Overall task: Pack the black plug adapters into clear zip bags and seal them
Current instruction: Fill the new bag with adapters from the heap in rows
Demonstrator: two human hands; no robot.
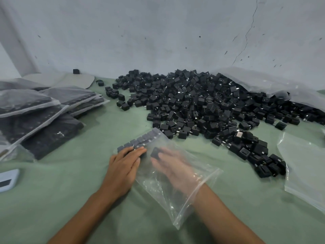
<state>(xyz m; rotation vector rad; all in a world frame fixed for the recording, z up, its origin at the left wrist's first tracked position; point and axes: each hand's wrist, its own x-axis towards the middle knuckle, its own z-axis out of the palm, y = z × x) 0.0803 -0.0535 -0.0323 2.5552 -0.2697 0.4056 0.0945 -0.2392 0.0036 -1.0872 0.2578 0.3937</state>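
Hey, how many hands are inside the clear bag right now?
1. The right hand is inside the bag, holding an adapter. The left hand rests outside, on the row of adapters.

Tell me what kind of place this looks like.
Probably a small packing workshop. A big heap of loose black plug adapters lies on a green-covered table, filled bags are stacked at the left, and the right hand is inside a clear zip bag.

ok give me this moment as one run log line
step: filling zip bag | right hand: inside bag, holding adapter | left hand: flat on adapter row | seal: open | loose pile: remains
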